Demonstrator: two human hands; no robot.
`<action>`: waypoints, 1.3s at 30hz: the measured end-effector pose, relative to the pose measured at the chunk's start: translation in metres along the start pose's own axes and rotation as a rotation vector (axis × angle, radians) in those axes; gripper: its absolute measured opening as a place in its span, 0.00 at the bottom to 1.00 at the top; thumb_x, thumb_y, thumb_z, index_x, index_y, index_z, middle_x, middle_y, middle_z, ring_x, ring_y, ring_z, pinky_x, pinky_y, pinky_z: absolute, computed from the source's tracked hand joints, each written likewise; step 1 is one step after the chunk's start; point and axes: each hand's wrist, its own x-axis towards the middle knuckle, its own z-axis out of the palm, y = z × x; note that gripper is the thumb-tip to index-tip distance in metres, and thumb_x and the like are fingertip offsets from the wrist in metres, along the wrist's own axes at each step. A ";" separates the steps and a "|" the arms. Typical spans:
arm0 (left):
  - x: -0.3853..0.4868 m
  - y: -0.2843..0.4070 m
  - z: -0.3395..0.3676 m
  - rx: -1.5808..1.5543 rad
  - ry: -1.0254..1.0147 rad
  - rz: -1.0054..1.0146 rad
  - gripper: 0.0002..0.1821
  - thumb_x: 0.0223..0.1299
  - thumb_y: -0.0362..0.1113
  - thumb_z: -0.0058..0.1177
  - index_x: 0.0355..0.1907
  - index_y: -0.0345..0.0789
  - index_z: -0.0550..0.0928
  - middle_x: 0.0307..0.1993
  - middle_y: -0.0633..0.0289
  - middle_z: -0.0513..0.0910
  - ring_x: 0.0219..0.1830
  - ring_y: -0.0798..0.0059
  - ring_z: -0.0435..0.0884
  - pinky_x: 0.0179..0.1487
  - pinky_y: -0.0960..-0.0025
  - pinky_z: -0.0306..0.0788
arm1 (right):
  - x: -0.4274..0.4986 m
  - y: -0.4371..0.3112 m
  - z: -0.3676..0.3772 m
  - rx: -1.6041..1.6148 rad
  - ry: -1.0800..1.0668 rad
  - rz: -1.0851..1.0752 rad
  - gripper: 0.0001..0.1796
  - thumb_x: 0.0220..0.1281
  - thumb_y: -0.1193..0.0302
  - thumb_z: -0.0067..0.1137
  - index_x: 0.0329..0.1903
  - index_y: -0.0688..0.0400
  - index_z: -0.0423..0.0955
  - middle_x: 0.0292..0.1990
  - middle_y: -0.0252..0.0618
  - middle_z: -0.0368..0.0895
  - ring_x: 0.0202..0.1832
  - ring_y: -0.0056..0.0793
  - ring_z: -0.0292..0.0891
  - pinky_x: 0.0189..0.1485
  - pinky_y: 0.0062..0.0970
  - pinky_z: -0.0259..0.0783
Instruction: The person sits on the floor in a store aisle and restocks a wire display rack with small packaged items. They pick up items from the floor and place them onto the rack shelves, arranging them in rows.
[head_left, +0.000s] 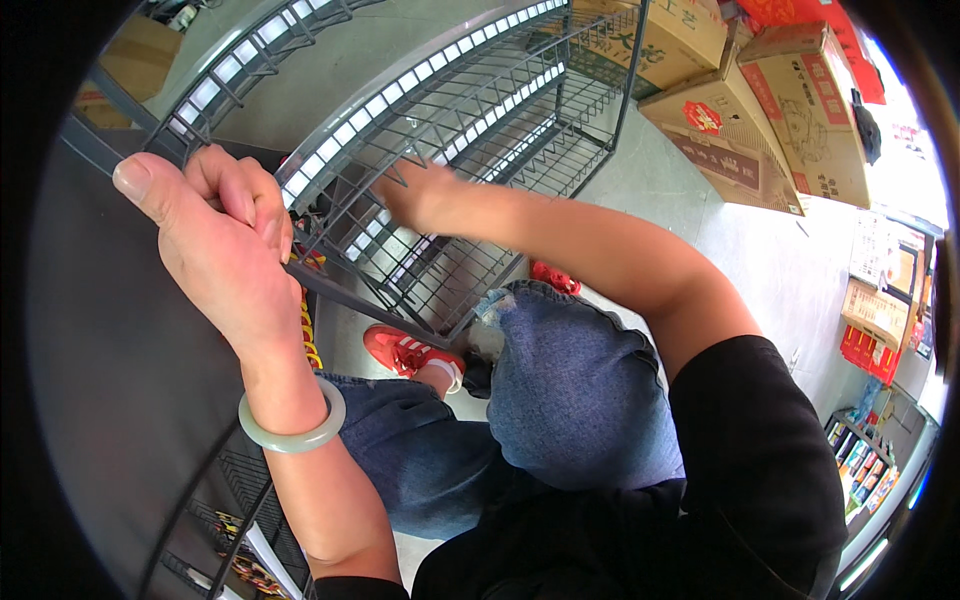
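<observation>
A black wire shelf rack (450, 262) with price-strip rails of white tags (390, 94) stands before me. My left hand (232, 240), with a pale bangle (292, 431) on its wrist, is raised at the rack's left end near the black upright; its fingers are curled and its thumb points out. Whether it grips the frame is hidden. My right hand (412, 191) is blurred and reaches in at the wire basket front of a shelf, beside the tag rail. What its fingers hold, if anything, cannot be made out.
Printed cardboard boxes (757, 135) stand on the floor at the upper right. Another carton (135, 67) lies at the upper left. Small packets hang by the rack's left end. At the lower left is a second wire rack (247, 480) with goods. My bent knee (577, 390) is close to the rack.
</observation>
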 end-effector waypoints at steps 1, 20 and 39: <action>0.000 0.000 0.000 0.019 0.017 0.009 0.39 0.64 0.77 0.20 0.14 0.43 0.52 0.10 0.70 0.56 0.14 0.83 0.51 0.18 0.78 0.46 | 0.000 0.018 -0.004 0.067 0.067 0.102 0.17 0.58 0.65 0.57 0.49 0.57 0.79 0.48 0.50 0.81 0.51 0.52 0.79 0.51 0.41 0.77; 0.000 -0.004 -0.001 -0.065 0.032 -0.031 0.39 0.64 0.76 0.17 0.14 0.43 0.53 0.10 0.70 0.54 0.13 0.83 0.47 0.17 0.76 0.40 | 0.040 0.285 -0.092 -0.542 0.108 0.395 0.17 0.65 0.64 0.49 0.53 0.50 0.79 0.55 0.45 0.79 0.55 0.41 0.78 0.55 0.38 0.76; -0.010 0.000 0.005 -0.071 0.051 -0.043 0.39 0.64 0.76 0.16 0.15 0.43 0.52 0.10 0.70 0.55 0.13 0.83 0.46 0.17 0.77 0.41 | 0.025 0.138 -0.054 -0.380 -0.291 0.067 0.30 0.61 0.58 0.51 0.63 0.60 0.69 0.66 0.43 0.66 0.70 0.47 0.57 0.69 0.43 0.60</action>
